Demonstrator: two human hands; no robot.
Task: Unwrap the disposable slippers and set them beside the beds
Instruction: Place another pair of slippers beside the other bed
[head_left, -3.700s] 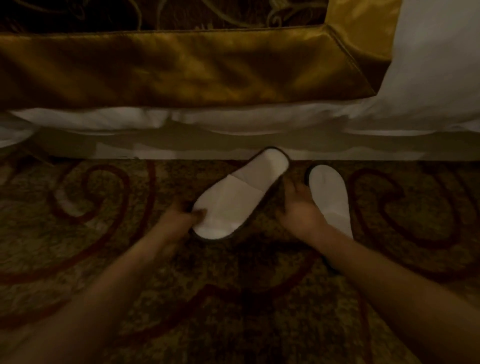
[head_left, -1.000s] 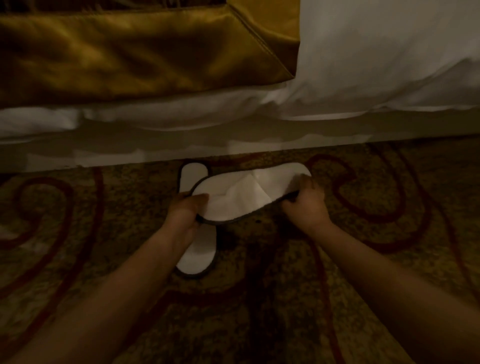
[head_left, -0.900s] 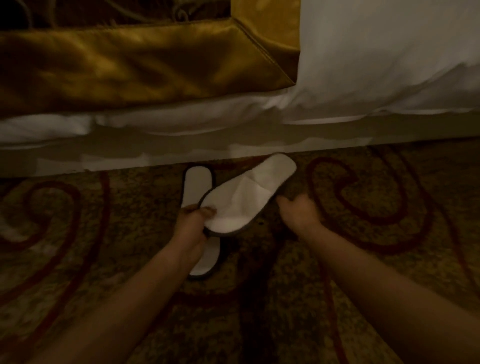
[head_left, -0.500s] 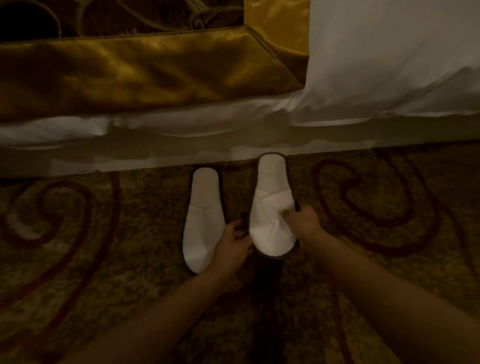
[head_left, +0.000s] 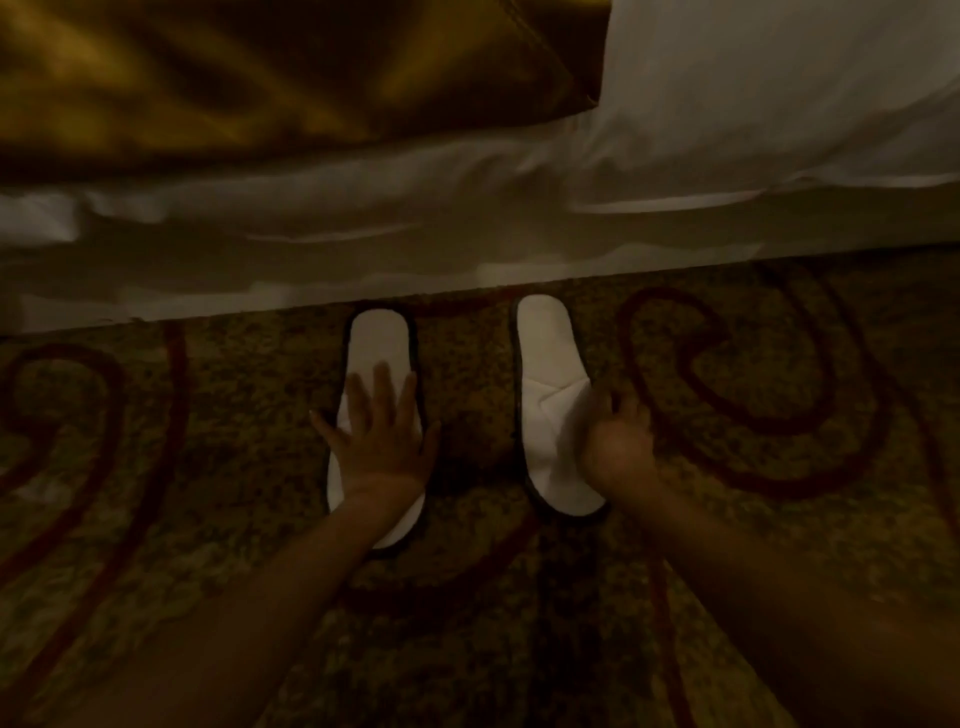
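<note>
Two white disposable slippers with dark edging lie side by side on the patterned carpet, heels toward the bed. The left slipper (head_left: 378, 345) lies flat under my left hand (head_left: 382, 439), whose fingers are spread and straight on its middle. The right slipper (head_left: 548, 364) has a creased toe band. My right hand (head_left: 618, 444) is at its right edge, fingers curled at the band; motion blur hides whether they pinch it.
The bed's white sheet (head_left: 363, 260) hangs down to the carpet just beyond the slippers. A gold satin runner (head_left: 260, 78) and white duvet (head_left: 779, 88) lie above. Carpet (head_left: 727, 519) with dark red swirls spreads around my arms.
The slippers now lie further apart. My left hand went from the gap between them onto the left slipper and flattened. My right hand slid to the right slipper's outer edge.
</note>
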